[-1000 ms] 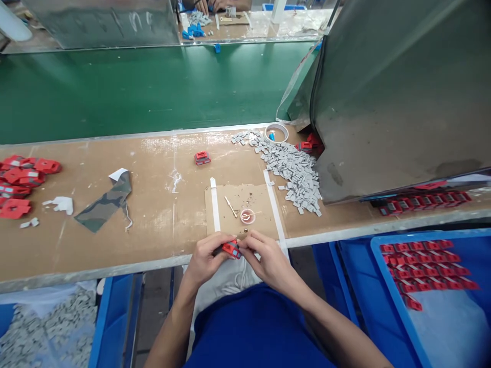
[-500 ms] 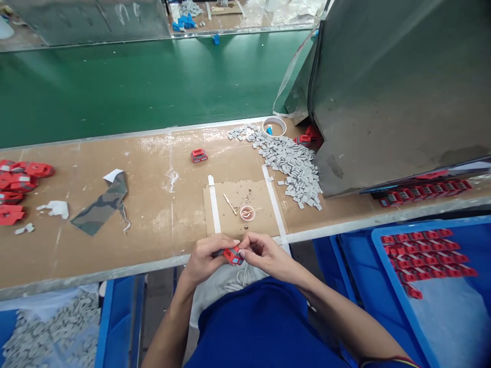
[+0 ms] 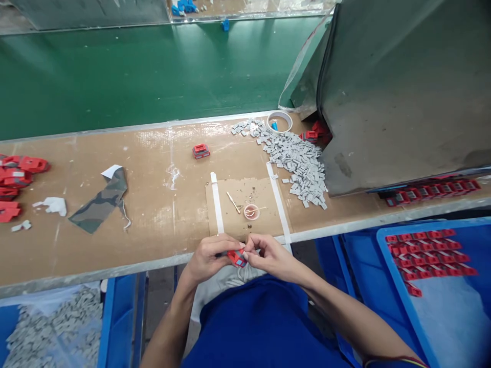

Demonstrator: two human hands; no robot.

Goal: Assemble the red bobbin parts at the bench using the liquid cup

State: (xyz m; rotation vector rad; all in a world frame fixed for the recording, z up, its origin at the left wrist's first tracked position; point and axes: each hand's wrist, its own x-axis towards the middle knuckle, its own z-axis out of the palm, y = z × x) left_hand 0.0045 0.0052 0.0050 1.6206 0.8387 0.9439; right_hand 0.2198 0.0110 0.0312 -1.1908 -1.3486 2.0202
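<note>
Low in the middle, the curled left hand [image 3: 209, 258] holds a small red-and-grey plastic block [image 3: 235, 258]. The bent right hand [image 3: 271, 259] pinches beside it; I cannot tell on what.

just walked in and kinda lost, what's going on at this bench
At the front edge of the cardboard-covered bench, the person's left hand holds a small red-and-grey plastic part. The right hand is at its right end; whether it grips a smaller piece is too small to tell. Just beyond sits a small round cup. A heap of grey rectangular pieces lies to the right, and rows of red parts fill some of a blue bin.
</note>
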